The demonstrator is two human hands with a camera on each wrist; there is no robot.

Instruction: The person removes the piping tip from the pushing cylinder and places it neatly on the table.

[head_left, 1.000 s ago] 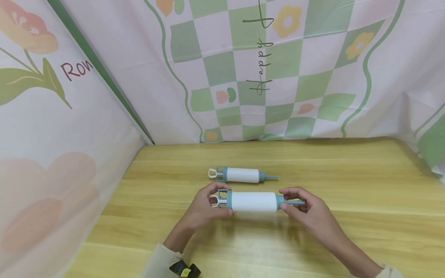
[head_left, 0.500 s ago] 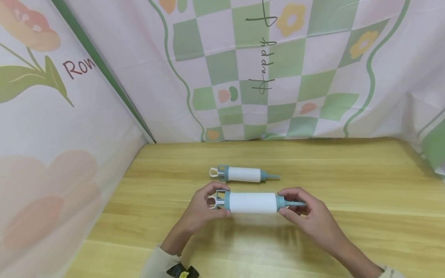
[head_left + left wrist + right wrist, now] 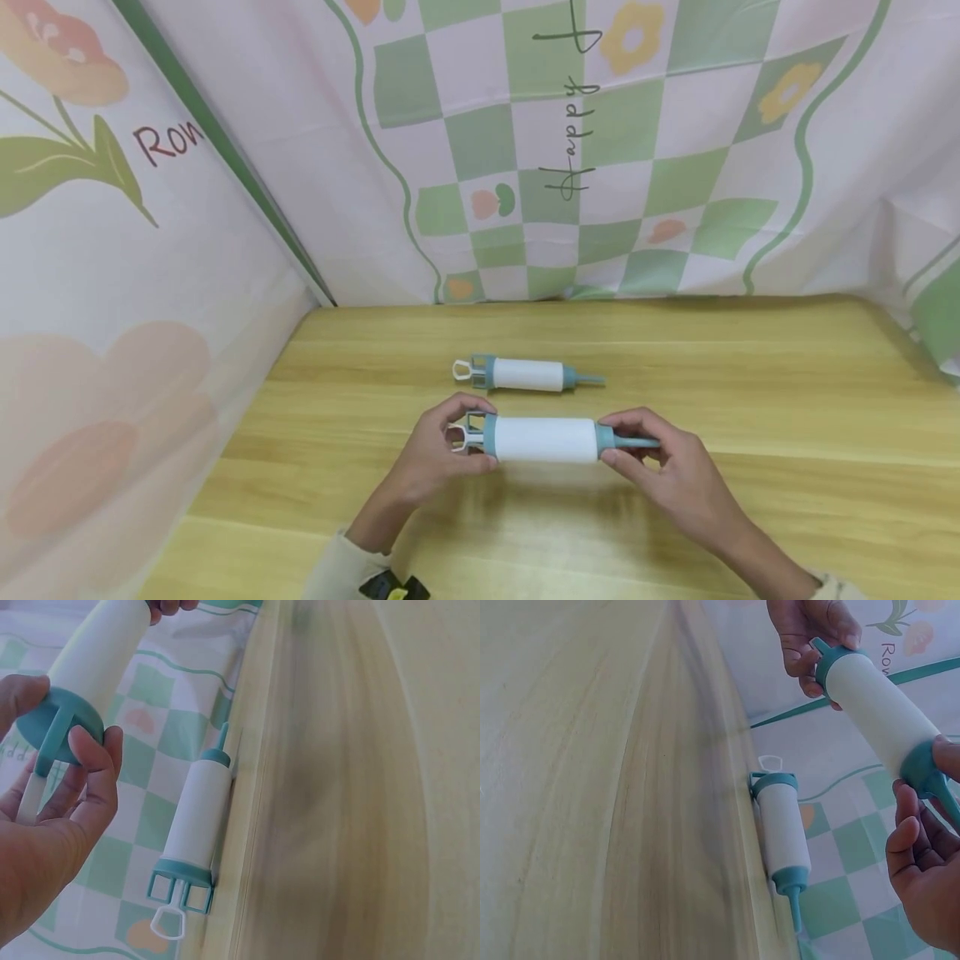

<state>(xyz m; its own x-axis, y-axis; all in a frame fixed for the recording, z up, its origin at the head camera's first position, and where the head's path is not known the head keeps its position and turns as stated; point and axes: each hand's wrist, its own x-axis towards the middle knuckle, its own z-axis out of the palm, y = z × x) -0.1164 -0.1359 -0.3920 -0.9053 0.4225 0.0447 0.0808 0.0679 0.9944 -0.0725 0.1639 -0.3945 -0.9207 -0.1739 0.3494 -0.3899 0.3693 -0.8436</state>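
Observation:
Between both hands, raised above the table, is a large syringe [image 3: 546,439] with a white barrel and blue-green ends, lying level. My left hand [image 3: 438,446] grips its handle end, thumb and fingers on the blue-green collar beside the white pull ring. At the other end my right hand [image 3: 671,462] pinches the blue-green nozzle cap [image 3: 922,766], the thin tip passing by the palm. A second, similar syringe [image 3: 528,375] lies on the table just behind the held one, its ring to the left and nozzle to the right; the left wrist view shows this syringe [image 3: 197,814] too.
The wooden table [image 3: 787,383] runs back to a hanging cloth [image 3: 480,150] with green checks and flowers. Another printed cloth [image 3: 225,242] hangs along the left side. A black and yellow band [image 3: 395,586] sits at the left sleeve.
The held syringe has shifted very slightly left and toward the person, both hands keeping their hold. The second syringe stays in place on the table; the head view has tilted a little.

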